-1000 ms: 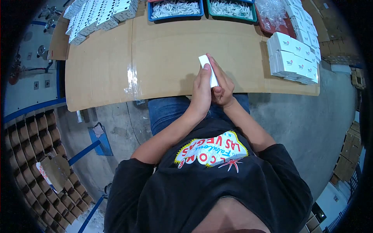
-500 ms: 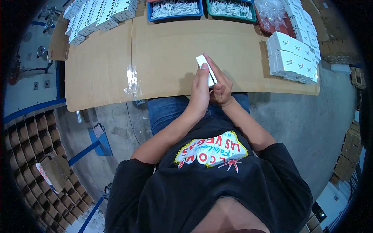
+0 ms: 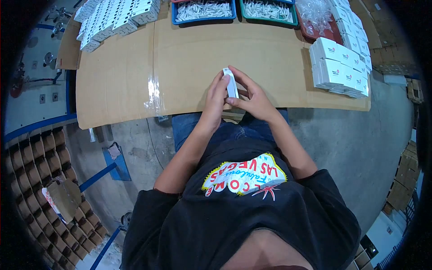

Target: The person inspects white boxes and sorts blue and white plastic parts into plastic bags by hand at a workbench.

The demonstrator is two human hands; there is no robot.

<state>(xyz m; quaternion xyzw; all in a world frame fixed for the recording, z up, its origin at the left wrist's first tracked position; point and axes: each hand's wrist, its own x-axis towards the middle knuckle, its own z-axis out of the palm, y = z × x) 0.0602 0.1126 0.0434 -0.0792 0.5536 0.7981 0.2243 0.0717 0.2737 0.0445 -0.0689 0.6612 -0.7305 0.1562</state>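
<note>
A broad sheet of brown cardboard [image 3: 189,67] spans the upper half of the frame, and a black T-shirt [image 3: 252,220] fills the bottom centre. At the lower left stands a cardboard grid [image 3: 27,175] of open cells, with a flat cardboard piece [image 3: 65,198] lying over some of them. Rows of small white cartons [image 3: 110,22] sit close together at the upper left, and a stack of printed white boxes [image 3: 335,72] rises at the upper right, in front of the red tray [image 3: 336,37], whose middle is covered by crumpled clear plastic [image 3: 315,15]. At the top centre a blue tray [image 3: 204,21] and a green tray [image 3: 270,22] lie side by side, each heaped with slim white pieces. Nearer the middle, the left hand [image 3: 215,96] is narrowly closed along the left side of a small white box [image 3: 231,86], while the right hand [image 3: 255,101] curves around its other side, thumb at the near end and fingers at the far end. The box is held upright-slanted above the near part of the cardboard, its sides partly hidden by fingers
</note>
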